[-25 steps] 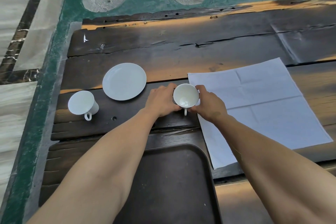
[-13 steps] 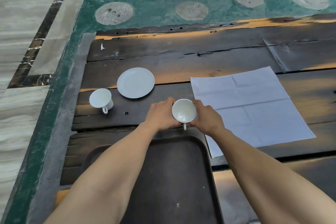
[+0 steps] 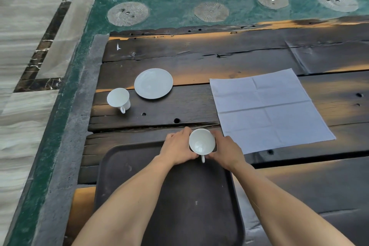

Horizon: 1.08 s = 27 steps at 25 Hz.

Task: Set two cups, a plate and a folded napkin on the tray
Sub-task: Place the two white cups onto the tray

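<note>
Held cup: a white cup [image 3: 202, 142] sat upright at the far right corner of the tray, its handle pointing toward the person; whether its base rested on the tray could not be told.
Left hand: the left hand [image 3: 177, 149] was curled round the cup's left side.
Right hand: the right hand [image 3: 225, 151] was curled round the cup's right side.
Tray: a dark tray [image 3: 179, 205] lay on the near part of the wooden table [image 3: 259, 50].
Second cup: a second white cup [image 3: 118, 99] stood on the table, well left of the tray's far edge.
Plate: a white plate [image 3: 153, 83] lay just beside the second cup.
Napkin: a white napkin [image 3: 269, 110] lay spread flat and unfolded to the right.
</note>
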Each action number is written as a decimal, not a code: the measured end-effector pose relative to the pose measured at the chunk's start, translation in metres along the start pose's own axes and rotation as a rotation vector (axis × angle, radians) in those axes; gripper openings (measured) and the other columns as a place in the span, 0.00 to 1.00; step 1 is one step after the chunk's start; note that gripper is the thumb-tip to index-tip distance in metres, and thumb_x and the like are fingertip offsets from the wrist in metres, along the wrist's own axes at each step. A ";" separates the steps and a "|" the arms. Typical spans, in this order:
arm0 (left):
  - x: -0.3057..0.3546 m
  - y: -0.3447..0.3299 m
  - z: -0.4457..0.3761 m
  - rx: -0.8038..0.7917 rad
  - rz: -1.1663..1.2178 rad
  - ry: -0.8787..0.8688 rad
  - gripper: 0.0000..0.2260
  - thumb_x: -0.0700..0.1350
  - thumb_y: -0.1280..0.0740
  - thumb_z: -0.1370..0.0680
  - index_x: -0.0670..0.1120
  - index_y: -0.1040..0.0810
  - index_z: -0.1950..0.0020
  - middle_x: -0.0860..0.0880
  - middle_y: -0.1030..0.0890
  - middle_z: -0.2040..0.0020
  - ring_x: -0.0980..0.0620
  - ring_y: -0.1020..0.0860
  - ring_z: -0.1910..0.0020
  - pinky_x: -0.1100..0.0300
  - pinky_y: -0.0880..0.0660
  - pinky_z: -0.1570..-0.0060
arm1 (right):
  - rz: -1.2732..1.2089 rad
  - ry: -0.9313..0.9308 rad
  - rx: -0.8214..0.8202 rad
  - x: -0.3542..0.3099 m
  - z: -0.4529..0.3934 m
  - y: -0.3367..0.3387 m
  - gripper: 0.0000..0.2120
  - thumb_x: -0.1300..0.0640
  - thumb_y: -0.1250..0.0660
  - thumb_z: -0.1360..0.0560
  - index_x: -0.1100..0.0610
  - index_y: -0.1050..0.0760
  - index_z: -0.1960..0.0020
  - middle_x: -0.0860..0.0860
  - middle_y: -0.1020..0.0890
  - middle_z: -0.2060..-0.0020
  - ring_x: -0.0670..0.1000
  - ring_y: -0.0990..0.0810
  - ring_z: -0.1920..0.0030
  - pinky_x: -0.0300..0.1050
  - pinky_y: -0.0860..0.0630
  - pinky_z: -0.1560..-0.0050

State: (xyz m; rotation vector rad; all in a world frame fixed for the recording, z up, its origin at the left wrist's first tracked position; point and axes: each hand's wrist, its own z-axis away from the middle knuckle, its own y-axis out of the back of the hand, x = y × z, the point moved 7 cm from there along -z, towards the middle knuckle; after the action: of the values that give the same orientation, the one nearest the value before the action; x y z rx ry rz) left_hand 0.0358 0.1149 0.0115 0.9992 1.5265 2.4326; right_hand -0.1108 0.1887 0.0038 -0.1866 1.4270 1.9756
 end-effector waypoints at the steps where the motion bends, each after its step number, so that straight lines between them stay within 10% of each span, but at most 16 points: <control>1: -0.001 -0.004 0.004 -0.009 0.003 0.000 0.26 0.61 0.28 0.36 0.50 0.33 0.46 0.52 0.21 0.50 0.47 0.22 0.49 0.55 0.34 0.49 | 0.000 -0.003 -0.008 0.002 0.004 -0.005 0.35 0.45 0.25 0.34 0.44 0.37 0.32 0.52 0.21 0.47 0.57 0.24 0.43 0.51 0.25 0.49; 27: -0.022 -0.029 0.028 -0.018 0.062 0.088 0.26 0.57 0.27 0.35 0.51 0.33 0.42 0.53 0.22 0.45 0.48 0.24 0.46 0.54 0.33 0.42 | -0.013 0.000 0.053 0.004 0.021 -0.036 0.31 0.44 0.27 0.35 0.44 0.38 0.37 0.49 0.20 0.50 0.55 0.24 0.46 0.47 0.33 0.58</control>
State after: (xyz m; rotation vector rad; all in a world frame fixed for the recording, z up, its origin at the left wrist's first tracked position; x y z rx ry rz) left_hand 0.0615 0.1413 -0.0150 0.9619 1.5194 2.5603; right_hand -0.0869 0.2151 -0.0179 -0.1716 1.4729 1.9251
